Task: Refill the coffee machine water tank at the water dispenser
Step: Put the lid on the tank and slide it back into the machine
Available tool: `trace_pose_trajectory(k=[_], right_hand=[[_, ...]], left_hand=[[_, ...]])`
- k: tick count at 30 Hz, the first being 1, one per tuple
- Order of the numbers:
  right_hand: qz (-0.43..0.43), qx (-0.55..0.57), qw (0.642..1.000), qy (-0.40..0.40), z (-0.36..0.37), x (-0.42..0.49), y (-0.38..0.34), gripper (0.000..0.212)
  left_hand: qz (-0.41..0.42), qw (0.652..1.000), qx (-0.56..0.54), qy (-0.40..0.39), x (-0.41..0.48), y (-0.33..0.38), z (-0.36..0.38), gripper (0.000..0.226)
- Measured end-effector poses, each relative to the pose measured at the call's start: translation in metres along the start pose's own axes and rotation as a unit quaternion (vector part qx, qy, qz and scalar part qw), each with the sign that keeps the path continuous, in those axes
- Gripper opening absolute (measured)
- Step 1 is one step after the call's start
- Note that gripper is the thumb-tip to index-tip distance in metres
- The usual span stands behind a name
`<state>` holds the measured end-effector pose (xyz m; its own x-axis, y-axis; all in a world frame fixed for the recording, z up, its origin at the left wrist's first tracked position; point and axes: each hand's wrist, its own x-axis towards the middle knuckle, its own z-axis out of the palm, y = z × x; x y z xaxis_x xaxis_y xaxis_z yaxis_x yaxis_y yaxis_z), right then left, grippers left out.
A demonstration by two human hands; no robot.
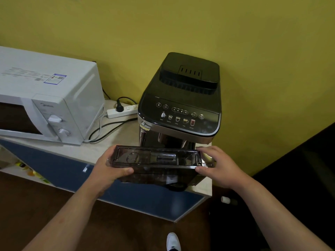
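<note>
Both of my hands are on the water tank [159,164], a dark, smoky-clear box held level in front of the coffee machine [181,98], over the front edge of the desk [108,142].

Left hand [108,169]: fingers [125,172] clenched on the tank's left end, thumb across the near wall, the rest wrapped round the far side.

Right hand [215,163]: thumb and fingertips pinching the right end at its top rim. The grip looks lighter than the left one; I judge the left hand carries most of the weight.

Long axis of the tank runs left to right, straight from one set of fingers to the other. So the tank lies between the fingers, not ahead of them, and neither hand is nearer; each has one end. Open top faces up toward the camera. Whether any water is inside I cannot tell through the tinted wall.

The machine stands just beyond my fingertips, its control panel [181,115] above the tank's far wall. Whether the tank's lower edge is clear of the machine's base I cannot tell; that part is hidden under the tank.

To the left of the left fingers, well apart: white microwave [45,98], and a power strip [121,111] with a black plug behind it.

No water dispenser in view. I judge the tank is out, or nearly so, and must be carried level away from the desk.
</note>
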<state>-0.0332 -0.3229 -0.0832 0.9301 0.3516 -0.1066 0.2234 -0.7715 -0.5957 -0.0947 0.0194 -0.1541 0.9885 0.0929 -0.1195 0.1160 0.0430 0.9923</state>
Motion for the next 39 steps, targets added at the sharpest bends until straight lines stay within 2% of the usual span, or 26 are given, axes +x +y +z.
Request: trace_pose_trajectory(k=[5, 7, 11, 23, 32, 34, 37, 39], right_hand=[[0.001, 0.022, 1.0, 0.001, 0.003, 0.005, 0.004, 0.063], [-0.001, 0.033, 0.999, 0.011, 0.006, 0.005, 0.006, 0.063], [-0.012, 0.051, 0.998, 0.021, 0.009, 0.004, 0.01, 0.062], [-0.019, 0.058, 0.998, 0.028, 0.011, 0.006, 0.017, 0.063], [-0.005, 0.101, 0.995, 0.02, 0.008, 0.006, 0.015, 0.065], [0.014, 0.136, 0.99, 0.027, 0.007, 0.004, 0.015, 0.07], [0.051, 0.202, 0.977, 0.032, 0.009, 0.002, 0.022, 0.072], [0.07, 0.244, 0.967, 0.032, 0.014, 0.002, 0.032, 0.075]], left_hand=[[-0.008, 1.0, -0.009, 0.003, 0.001, -0.002, 0.002, 0.076], [-0.008, 0.998, -0.054, 0.001, -0.001, -0.002, 0.005, 0.073], [-0.007, 0.988, -0.151, 0.034, -0.001, -0.004, 0.011, 0.034], [-0.037, 0.996, -0.06, 0.049, 0.001, 0.004, 0.008, 0.046], [-0.023, 0.998, -0.054, 0.035, -0.003, 0.007, 0.001, 0.039], [-0.02, 0.999, -0.044, 0.012, -0.004, 0.006, -0.002, 0.054], [-0.036, 0.999, -0.003, -0.007, -0.001, 0.003, -0.008, 0.1], [-0.052, 0.998, 0.025, -0.002, 0.002, 0.001, -0.012, 0.108]])
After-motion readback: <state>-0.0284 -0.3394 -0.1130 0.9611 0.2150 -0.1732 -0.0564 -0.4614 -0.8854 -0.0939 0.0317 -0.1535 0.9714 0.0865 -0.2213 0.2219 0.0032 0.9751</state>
